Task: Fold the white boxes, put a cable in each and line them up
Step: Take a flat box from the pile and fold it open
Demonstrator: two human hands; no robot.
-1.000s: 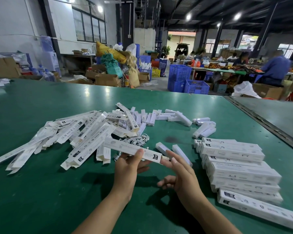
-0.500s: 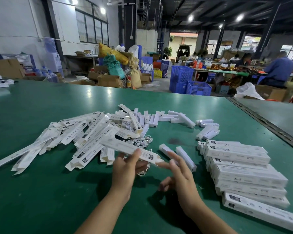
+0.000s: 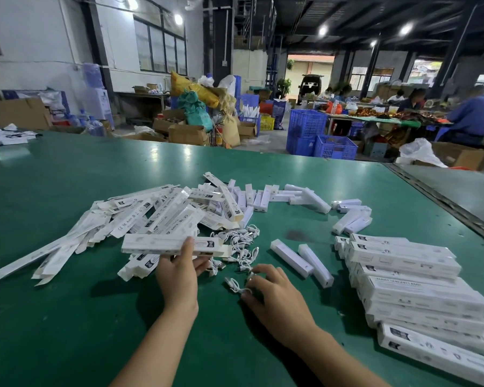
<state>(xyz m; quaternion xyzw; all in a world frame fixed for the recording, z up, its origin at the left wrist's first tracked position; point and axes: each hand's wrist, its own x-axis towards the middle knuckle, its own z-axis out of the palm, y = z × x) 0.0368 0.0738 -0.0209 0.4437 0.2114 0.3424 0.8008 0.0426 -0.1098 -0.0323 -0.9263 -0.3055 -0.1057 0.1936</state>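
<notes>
Gripping a folded white box in left hand, at 10 o'clock from right hand. Pinching a cable there, curled tight. Could drag the tangled cable pile at 12 o'clock along too.

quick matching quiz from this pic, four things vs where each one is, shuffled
1 folded box
2 white cable
3 closed boxes
4 blue crates

a in a row on the table, right side
b beyond the table's far edge
c held in the left hand
d gripped by the right hand

Pairs: 1c, 2d, 3a, 4b
</notes>
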